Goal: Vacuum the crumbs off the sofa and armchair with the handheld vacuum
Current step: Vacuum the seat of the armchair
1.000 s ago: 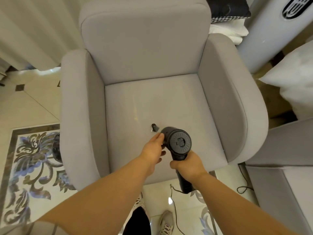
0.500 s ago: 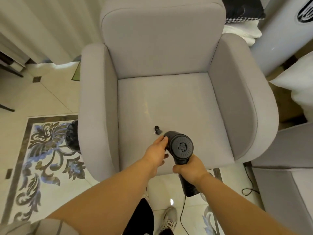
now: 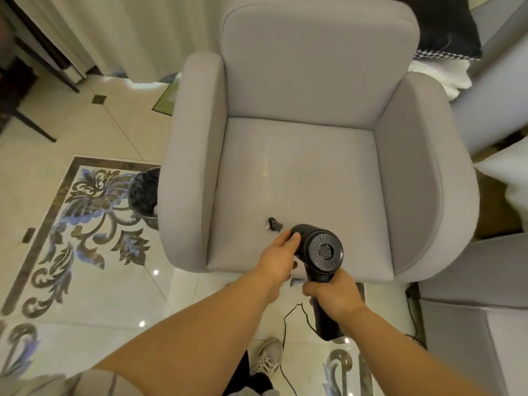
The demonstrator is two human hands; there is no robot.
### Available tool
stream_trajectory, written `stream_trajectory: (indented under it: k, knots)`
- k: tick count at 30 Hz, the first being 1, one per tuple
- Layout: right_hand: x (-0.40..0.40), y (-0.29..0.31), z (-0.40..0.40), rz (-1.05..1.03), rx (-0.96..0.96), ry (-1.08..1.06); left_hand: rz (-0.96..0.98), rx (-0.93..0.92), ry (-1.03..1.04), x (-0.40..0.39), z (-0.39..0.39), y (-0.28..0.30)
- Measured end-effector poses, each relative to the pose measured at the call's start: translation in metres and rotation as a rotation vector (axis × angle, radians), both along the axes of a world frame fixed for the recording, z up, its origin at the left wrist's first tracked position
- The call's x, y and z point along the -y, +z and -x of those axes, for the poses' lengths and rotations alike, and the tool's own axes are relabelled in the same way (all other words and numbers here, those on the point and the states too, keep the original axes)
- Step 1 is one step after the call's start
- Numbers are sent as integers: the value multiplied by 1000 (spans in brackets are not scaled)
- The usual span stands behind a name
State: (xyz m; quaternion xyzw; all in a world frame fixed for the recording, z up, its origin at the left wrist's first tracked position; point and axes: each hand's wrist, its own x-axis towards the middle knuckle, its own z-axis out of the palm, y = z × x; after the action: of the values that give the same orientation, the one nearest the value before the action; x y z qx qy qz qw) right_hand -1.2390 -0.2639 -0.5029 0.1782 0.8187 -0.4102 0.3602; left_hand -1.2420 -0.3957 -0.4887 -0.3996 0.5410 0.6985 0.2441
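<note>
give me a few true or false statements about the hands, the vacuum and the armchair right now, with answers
1. The right hand grips the handle of the black handheld vacuum. True.
2. The left hand rests flat on the armchair's armrest. False: it touches the front of the vacuum's body, over the seat.
3. The vacuum's nozzle points at the seat cushion of the grey armchair, near its front edge. True.
4. A cushion lies on the armchair's seat. False: only the nozzle is on the seat.
5. A dark bin stands on the floor beside the armchair. True.
</note>
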Motion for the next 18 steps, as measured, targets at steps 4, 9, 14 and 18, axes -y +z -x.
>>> stream_trajectory:
  k: [4, 9, 14, 18]
  knots:
    - [11, -8, -10, 54, 30, 33, 24, 26, 73, 7, -15, -7]
    - [18, -16, -14, 48, 42, 40, 19, 46, 115, 14, -20, -15]
    - [16, -16, -13, 50, 32, 16, 24, 39, 101, 15, -13, -14]
    - [21, -10, -3, 32, -25, 0, 31, -13, 103, 20, -4, -6]
